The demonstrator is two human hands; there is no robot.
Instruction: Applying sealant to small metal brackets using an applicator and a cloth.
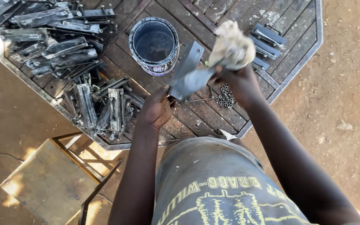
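My left hand [157,109] grips the lower end of a flat grey metal bracket [187,71] and holds it tilted above the wooden table [213,121]. My right hand [239,81] clutches a wad of dirty pale rag [231,45] pressed against the bracket's right side. A small heap of short metal bushings [226,96] lies on the table just below my right hand.
An open paint can [154,44] stands behind the bracket. Piles of similar metal brackets [51,37] cover the table's left side, with several more [267,39] at the right. A metal-framed stool [55,179] stands on the dirt ground at lower left.
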